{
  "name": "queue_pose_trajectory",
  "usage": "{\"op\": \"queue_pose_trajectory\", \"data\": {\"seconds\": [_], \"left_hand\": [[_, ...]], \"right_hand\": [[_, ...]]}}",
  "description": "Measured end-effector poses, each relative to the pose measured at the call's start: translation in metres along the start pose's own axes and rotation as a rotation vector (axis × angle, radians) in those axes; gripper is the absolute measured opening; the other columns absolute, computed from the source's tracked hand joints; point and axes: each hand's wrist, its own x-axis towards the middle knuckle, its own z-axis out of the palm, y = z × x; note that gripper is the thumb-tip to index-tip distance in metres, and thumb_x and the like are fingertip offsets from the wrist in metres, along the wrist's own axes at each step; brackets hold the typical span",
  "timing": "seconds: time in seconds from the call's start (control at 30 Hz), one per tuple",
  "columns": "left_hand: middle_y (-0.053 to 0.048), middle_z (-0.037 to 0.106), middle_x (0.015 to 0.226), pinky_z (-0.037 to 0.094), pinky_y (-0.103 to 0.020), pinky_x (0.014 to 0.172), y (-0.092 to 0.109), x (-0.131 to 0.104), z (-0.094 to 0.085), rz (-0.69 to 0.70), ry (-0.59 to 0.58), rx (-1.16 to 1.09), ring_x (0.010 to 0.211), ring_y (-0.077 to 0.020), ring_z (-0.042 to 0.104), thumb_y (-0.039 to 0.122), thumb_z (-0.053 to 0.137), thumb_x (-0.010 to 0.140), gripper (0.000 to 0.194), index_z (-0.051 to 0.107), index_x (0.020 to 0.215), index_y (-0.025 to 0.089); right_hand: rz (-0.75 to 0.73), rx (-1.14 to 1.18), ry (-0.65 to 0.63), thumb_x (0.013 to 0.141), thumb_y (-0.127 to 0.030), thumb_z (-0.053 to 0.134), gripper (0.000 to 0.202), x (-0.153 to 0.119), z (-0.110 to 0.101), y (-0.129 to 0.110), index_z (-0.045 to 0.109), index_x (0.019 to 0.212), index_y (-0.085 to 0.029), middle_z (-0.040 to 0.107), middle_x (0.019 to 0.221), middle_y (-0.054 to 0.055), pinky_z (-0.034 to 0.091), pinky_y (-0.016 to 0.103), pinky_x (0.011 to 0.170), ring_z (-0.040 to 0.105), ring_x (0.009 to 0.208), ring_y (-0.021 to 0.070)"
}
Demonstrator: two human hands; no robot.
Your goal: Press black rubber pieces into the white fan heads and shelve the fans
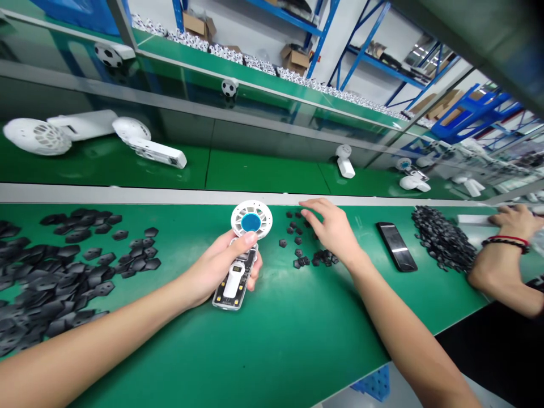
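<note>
On the head view, I had the left hand [208, 271] closed around the neck of the handheld fan [230, 285], its thumb pressed on the round head's lower rim and its fingers wrapped under the clear handle. The fan was above the worktop [255, 357], head pointing away from me, handle towards me, the long axis leaning a little to the right at the far end.

Over to the right of the fan, and here was the relation that counted: the right hand [338, 232] hovered level with the fan's round head, reaching in from the right, thumb and fingers loosely spread, and I saw no piece between them. The small black pieces [327, 258] lay scattered just below that hand, between it and the fan, so the right hand was the nearer one to them.

Farther right of the fan lay a phone [397, 246], then a heap of black parts [444, 238], with a co-worker's hand [521, 224] beyond. Left of the fan, well apart, spread the larger black plates [80, 277]. Behind it, past the pale ledge, more white fans [157, 152] rested on a green surface.
</note>
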Motion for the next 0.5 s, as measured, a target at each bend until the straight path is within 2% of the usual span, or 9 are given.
{"op": "queue_pose_trajectory", "data": {"seconds": [0.03,0.1,0.17,0.2,0.3,0.4,0.5], "left_hand": [[-0.001,0.066,0.072,0.055,-0.030,0.056,0.000,0.000,0.000,0.002,0.001,-0.004,0.054,-0.0171,0.063,0.066,0.062,0.097,0.051,0.046,0.117,0.021],[-0.002,0.066,0.071,0.054,-0.028,0.055,0.001,0.001,0.001,-0.002,0.012,-0.011,0.053,-0.0169,0.063,0.068,0.062,0.096,0.053,0.046,0.115,0.021],[-0.003,0.066,0.070,0.052,-0.026,0.052,0.001,0.001,0.002,-0.013,0.021,-0.014,0.052,-0.0171,0.063,0.070,0.063,0.094,0.056,0.045,0.113,0.020],[-0.003,0.066,0.069,0.050,-0.025,0.050,0.002,0.001,0.002,-0.020,0.024,-0.012,0.052,-0.0173,0.063,0.071,0.063,0.093,0.057,0.045,0.111,0.020],[-0.003,0.066,0.069,0.051,-0.026,0.050,0.002,0.001,0.002,-0.019,0.027,-0.002,0.053,-0.0179,0.064,0.071,0.062,0.094,0.056,0.046,0.111,0.020],[-0.002,0.066,0.070,0.053,-0.027,0.053,0.003,0.000,0.002,-0.014,0.032,0.002,0.054,-0.0175,0.064,0.069,0.061,0.096,0.052,0.046,0.110,0.021],[-0.003,0.067,0.071,0.053,-0.026,0.052,0.002,0.000,0.003,-0.018,0.034,-0.019,0.054,-0.0174,0.064,0.070,0.062,0.095,0.054,0.045,0.110,0.021]], "right_hand": [[-0.022,0.014,-0.066,0.107,-0.028,0.059,0.022,-0.006,-0.008,-0.006,0.076,0.119,-0.022,0.074,0.118,0.006,0.054,0.038,0.101,0.070,0.111,0.0222],[-0.093,0.044,-0.293,0.107,-0.033,0.061,0.018,-0.017,-0.023,-0.016,0.077,0.113,-0.025,0.075,0.111,0.004,0.055,0.036,0.096,0.070,0.105,0.0204],[-0.162,0.020,-0.486,0.104,-0.038,0.067,0.016,-0.027,-0.033,-0.024,0.076,0.109,-0.026,0.073,0.109,0.005,0.054,0.037,0.094,0.067,0.105,0.0221],[-0.183,-0.010,-0.543,0.102,-0.040,0.069,0.017,-0.030,-0.035,-0.026,0.076,0.109,-0.027,0.072,0.109,0.005,0.053,0.039,0.094,0.065,0.106,0.0235],[-0.196,-0.081,-0.593,0.100,-0.039,0.072,0.015,-0.034,-0.036,-0.028,0.076,0.108,-0.027,0.069,0.107,0.007,0.050,0.043,0.099,0.064,0.105,0.0246],[-0.199,-0.049,-0.591,0.100,-0.035,0.071,0.010,-0.032,-0.032,-0.029,0.073,0.105,-0.026,0.069,0.106,0.006,0.047,0.044,0.106,0.065,0.105,0.0236],[-0.170,0.075,-0.576,0.100,-0.031,0.071,0.007,-0.031,-0.027,-0.035,0.069,0.101,-0.024,0.071,0.107,0.004,0.051,0.040,0.100,0.066,0.105,0.0222]]}}
